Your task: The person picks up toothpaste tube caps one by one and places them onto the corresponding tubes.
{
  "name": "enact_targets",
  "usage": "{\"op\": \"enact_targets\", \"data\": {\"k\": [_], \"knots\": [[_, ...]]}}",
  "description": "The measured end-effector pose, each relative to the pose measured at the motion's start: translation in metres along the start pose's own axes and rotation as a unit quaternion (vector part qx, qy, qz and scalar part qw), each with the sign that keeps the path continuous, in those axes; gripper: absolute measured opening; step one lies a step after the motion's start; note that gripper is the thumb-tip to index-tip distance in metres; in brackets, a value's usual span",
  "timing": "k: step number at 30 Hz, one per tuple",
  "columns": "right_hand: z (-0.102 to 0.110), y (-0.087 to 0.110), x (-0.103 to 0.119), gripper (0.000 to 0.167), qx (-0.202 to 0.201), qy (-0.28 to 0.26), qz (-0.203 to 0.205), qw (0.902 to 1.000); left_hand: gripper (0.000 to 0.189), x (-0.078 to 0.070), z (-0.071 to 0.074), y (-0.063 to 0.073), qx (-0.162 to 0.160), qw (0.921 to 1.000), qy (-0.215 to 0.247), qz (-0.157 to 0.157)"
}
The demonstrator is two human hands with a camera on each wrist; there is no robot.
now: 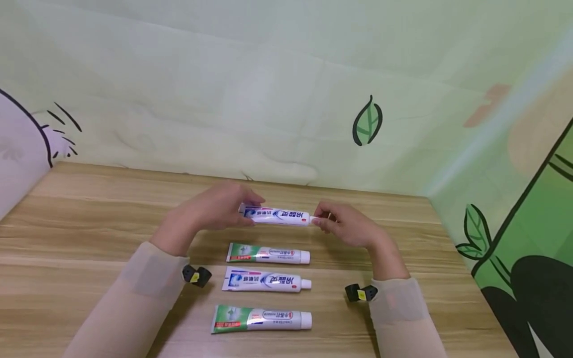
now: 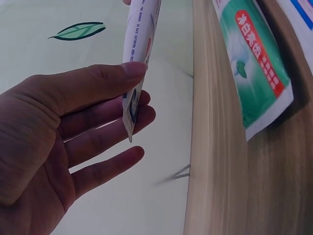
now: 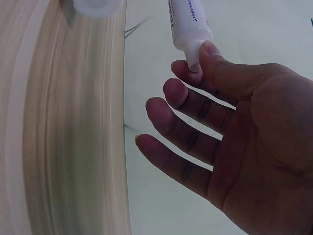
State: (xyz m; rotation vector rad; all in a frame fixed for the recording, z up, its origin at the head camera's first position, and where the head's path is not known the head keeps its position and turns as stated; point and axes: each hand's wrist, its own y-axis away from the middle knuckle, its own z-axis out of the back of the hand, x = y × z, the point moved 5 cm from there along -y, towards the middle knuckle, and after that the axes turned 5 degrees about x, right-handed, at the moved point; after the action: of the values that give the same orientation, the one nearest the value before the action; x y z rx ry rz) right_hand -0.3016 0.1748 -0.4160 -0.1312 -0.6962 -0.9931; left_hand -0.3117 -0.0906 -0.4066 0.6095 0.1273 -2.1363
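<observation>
A white and blue toothpaste tube [image 1: 277, 216] is held lengthwise between both hands, behind a column of other tubes. My left hand [image 1: 219, 206] pinches its flat crimped end between thumb and fingers; in the left wrist view the thumb lies over the tube [image 2: 142, 39]. The cap end is pinched by my right hand [image 1: 346, 223], with thumb and index finger on the white cap [image 3: 194, 53] and the other fingers spread loosely. Nearest in front lies a green and white toothpaste tube [image 1: 268, 253], its cap pointing right.
Closer to me lie another white and blue tube [image 1: 264, 280] and another green and white tube [image 1: 261, 319], roughly parallel. They rest on a wood-grain table [image 1: 89, 238]. A pale printed backdrop [image 1: 201, 99] rises behind the table's far edge and along its sides.
</observation>
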Motion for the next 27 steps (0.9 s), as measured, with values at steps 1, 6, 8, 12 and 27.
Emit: {"op": "enact_targets", "data": {"k": [1,6,8,12,27], "knots": [[-0.001,-0.001,0.0,0.01,0.002,0.001,-0.001,1.0,0.053,0.0,0.0,0.0,0.0,1.0,0.0,-0.001],[-0.004,-0.003,0.0,0.01,0.008,0.005,0.001,1.0,0.052,-0.001,0.0,0.003,0.004,1.0,-0.004,-0.007],[-0.004,-0.004,0.001,0.011,0.01,0.007,0.001,0.9999,0.052,-0.001,0.001,0.004,0.006,0.9999,-0.005,-0.007],[-0.005,-0.005,0.001,0.014,0.014,0.012,-0.003,0.9998,0.051,0.0,0.001,0.004,0.007,0.9999,-0.008,-0.007],[-0.007,-0.006,0.0,0.01,0.017,0.033,-0.008,0.9993,0.042,0.0,-0.01,-0.002,0.026,0.9997,-0.003,0.002]]}}
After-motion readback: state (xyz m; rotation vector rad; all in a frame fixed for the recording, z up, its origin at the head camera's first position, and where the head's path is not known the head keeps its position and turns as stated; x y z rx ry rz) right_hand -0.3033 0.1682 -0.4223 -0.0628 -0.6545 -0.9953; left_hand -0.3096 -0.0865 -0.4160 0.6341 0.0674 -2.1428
